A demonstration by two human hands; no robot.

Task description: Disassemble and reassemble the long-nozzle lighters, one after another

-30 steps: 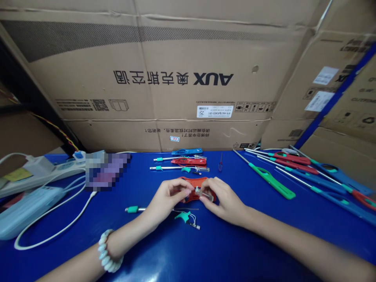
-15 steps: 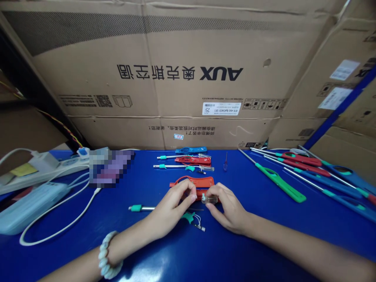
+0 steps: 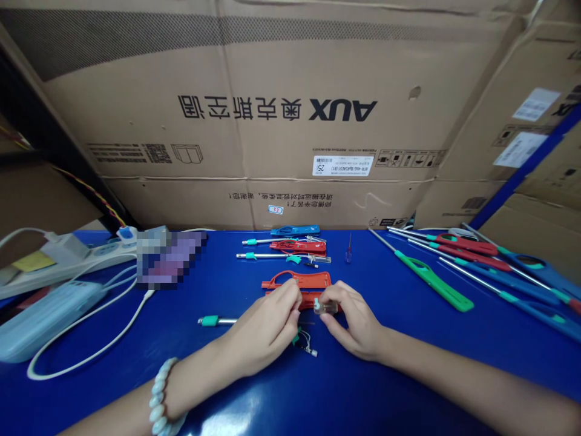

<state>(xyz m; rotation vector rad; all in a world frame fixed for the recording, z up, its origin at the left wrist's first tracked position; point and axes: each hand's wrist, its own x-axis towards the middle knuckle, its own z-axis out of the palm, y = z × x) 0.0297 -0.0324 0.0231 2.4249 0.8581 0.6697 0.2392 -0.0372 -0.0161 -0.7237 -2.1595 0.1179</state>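
Observation:
My right hand (image 3: 354, 324) pinches a small clear lighter fuel tank (image 3: 327, 307) with a pale green tip facing left. Just left of it, my left hand (image 3: 270, 330) is closed, thumb against curled fingers; whatever it holds is hidden. Behind both hands lie two red-orange lighter handle halves (image 3: 315, 280), the nearer one partly covered. A metal tube with a green collar (image 3: 211, 321) sticks out left of my left hand. Beside that hand's thumb lies a wired igniter (image 3: 312, 351), along with a green piece mostly covered by the hand.
Farther back lie a blue handle shell (image 3: 295, 231), a red shell (image 3: 297, 246), more tubes and a purple-handled screwdriver (image 3: 348, 255). Several long lighters, one green (image 3: 433, 281), lie at right. A power strip (image 3: 113, 251), cables and a pale blue case (image 3: 49, 324) occupy the left. Cardboard (image 3: 272, 60) stands behind.
My left hand has turned over slightly, its fingers curling in and covering more of the green piece. The right hand keeps its hold on the tank, almost unmoved.

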